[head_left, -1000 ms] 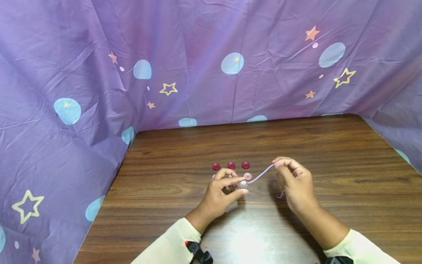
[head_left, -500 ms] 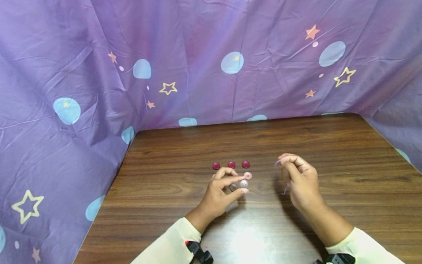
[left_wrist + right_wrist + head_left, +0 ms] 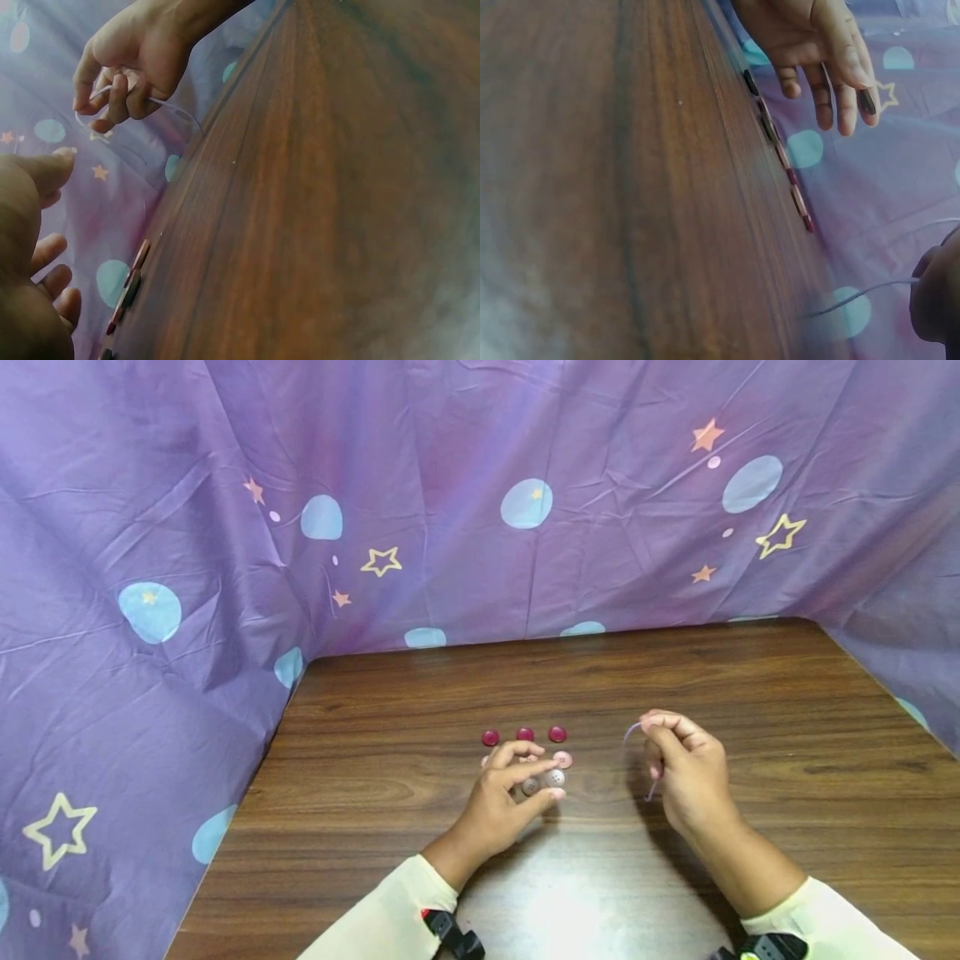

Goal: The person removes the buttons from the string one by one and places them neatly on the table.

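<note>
My left hand (image 3: pixel 493 802) pinches a pale grey button (image 3: pixel 555 778) between thumb and index finger, raised above the table. In the right wrist view this button (image 3: pixel 866 101) appears as a dark oval at the fingertips. A second grey button (image 3: pixel 531 787) lies under the hand, partly framed by its fingers. Beside the index fingertip is a pink button (image 3: pixel 563 760). To the right, my right hand (image 3: pixel 686 768) pinches a thin light purple string (image 3: pixel 631 730), whose short end curves out from the fingertips. More of the string (image 3: pixel 176 109) hangs below that hand, apart from the button.
Three dark red buttons (image 3: pixel 525 735) lie in a row just beyond my left hand. More pink buttons are partly hidden by its fingers. The brown wooden table (image 3: pixel 375 718) meets a purple curtain (image 3: pixel 450 527) at the back and sides.
A second ago the string stretched from my right hand to the pinched button. It has come away, and the right hand has moved slightly right with it. My left hand stays in place.
</note>
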Action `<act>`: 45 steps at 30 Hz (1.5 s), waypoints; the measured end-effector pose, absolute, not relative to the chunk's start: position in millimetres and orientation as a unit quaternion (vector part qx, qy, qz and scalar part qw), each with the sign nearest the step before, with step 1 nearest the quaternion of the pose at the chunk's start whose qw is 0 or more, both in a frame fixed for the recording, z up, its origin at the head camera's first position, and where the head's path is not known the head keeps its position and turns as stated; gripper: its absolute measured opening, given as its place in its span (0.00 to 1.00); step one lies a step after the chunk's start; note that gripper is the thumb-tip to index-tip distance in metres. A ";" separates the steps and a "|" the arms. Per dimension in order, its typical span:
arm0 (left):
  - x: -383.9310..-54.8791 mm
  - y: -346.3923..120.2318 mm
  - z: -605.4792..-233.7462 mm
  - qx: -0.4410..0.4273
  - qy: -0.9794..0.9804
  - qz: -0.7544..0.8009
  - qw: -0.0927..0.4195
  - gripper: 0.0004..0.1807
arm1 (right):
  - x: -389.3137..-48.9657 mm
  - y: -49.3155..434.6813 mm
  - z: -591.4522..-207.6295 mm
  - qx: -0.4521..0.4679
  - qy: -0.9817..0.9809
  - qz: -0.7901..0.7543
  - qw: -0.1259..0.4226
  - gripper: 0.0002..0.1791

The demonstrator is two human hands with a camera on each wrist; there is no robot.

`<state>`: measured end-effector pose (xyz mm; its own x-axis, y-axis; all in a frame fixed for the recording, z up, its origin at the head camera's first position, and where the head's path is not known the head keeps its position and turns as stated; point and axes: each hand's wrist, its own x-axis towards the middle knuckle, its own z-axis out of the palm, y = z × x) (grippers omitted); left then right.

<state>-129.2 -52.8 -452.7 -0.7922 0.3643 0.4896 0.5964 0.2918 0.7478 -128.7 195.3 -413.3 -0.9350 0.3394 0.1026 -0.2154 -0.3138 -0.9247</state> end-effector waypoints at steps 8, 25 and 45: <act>-123.4 -48.8 -446.1 -0.283 -0.814 -0.505 0.056 0.22 | -129.0 200.2 -415.8 -0.063 -0.567 0.805 0.166 0.15; -119.3 -40.4 -448.9 -0.229 -0.866 -0.431 0.105 0.18 | -125.0 204.3 -420.4 -0.058 -0.566 0.807 0.160 0.16; -121.5 -40.4 -447.9 -0.232 -0.886 -0.391 0.094 0.18 | -121.4 215.4 -417.4 -0.076 -0.556 0.818 0.128 0.17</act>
